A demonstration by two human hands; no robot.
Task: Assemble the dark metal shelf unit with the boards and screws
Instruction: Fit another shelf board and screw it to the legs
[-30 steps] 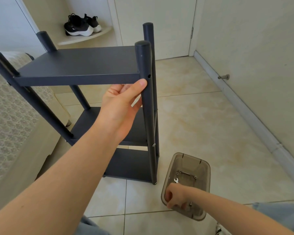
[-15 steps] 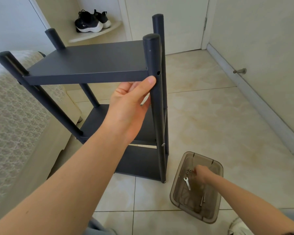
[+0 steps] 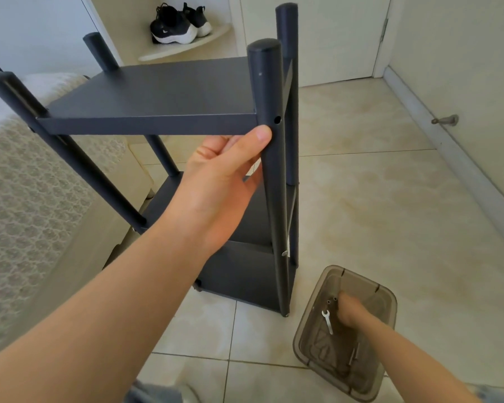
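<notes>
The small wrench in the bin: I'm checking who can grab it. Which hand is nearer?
Right. The right hand is down in the bin beside the wrench; the left hand is up at the shelf unit's front post, well away.

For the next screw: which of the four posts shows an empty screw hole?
The near right post, held by the left hand: its hole sits above the thumb, beside the top board. Others show none.
</notes>
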